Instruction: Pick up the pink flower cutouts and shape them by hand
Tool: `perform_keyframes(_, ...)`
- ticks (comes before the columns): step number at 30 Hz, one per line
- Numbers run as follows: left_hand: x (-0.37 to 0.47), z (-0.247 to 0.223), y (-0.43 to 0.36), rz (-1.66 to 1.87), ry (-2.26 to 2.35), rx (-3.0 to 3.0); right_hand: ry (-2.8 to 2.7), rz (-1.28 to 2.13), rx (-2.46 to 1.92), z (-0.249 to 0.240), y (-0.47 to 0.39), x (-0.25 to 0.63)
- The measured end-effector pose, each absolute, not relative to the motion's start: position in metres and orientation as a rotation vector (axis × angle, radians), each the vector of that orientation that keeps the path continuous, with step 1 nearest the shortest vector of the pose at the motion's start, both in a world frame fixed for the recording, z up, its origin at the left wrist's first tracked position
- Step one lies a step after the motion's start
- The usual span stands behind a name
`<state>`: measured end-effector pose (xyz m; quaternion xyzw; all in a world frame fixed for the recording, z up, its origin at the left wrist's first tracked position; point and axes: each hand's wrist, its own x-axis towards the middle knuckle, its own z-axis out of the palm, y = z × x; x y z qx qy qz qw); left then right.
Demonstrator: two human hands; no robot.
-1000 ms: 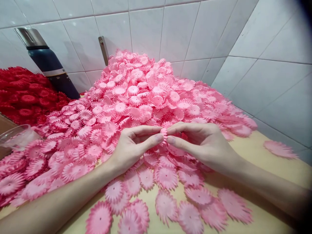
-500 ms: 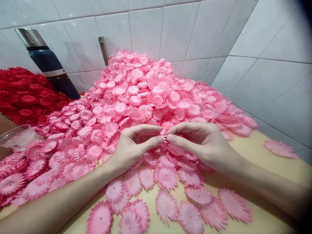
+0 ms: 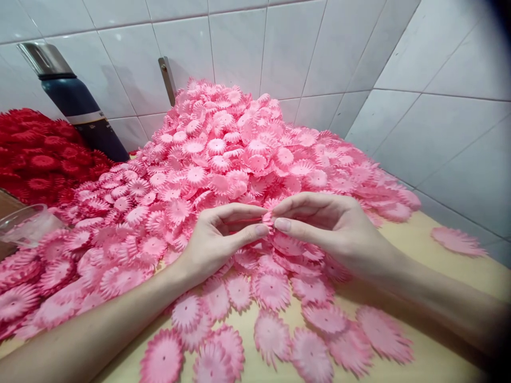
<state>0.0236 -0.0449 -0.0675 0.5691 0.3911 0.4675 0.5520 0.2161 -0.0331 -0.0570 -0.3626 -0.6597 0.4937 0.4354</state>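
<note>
Two hands meet at one small pink piece, and the right has shifted

Between the fingertips sits a small pink piece (image 3: 268,217), partly hidden by the fingers around it. The left hand (image 3: 213,239) appears to pinch it between thumb and forefinger, and over the past second that hand has barely moved. The right hand (image 3: 345,229) has changed more: its knuckles and upper fingers have risen slightly, while its thumb has come up and sits just beside the piece. Whether those fingers grip it or merely rest against its edge, I cannot tell. My reading is that the left hand steadies the piece and the right makes small adjustments; the piece remains at the same meeting point, so the work looks fine and local, with nothing carried away.

Behind the grip rises a big pink heap (image 3: 239,143) of scalloped discs, spreading out to its left. Nearer the wearer, below the grip, loose pink discs (image 3: 271,290) lie on the pale yellow table (image 3: 419,231), apparently undisturbed. Well to the right of the grip lies a lone disc (image 3: 458,241). Far to the left stand a dark blue bottle (image 3: 84,111), a red heap (image 3: 34,154) and a clear plastic container (image 3: 27,226). The view itself has tipped slightly too.
</note>
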Motion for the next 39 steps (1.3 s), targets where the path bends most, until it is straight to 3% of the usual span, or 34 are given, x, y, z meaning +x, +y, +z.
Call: perform_keyframes(39,0.0230,-0.0729,-0.0413,1.161,0.943,1.258,-1.516,1.184,-0.932,-0.0627,-0.0281,0.2178)
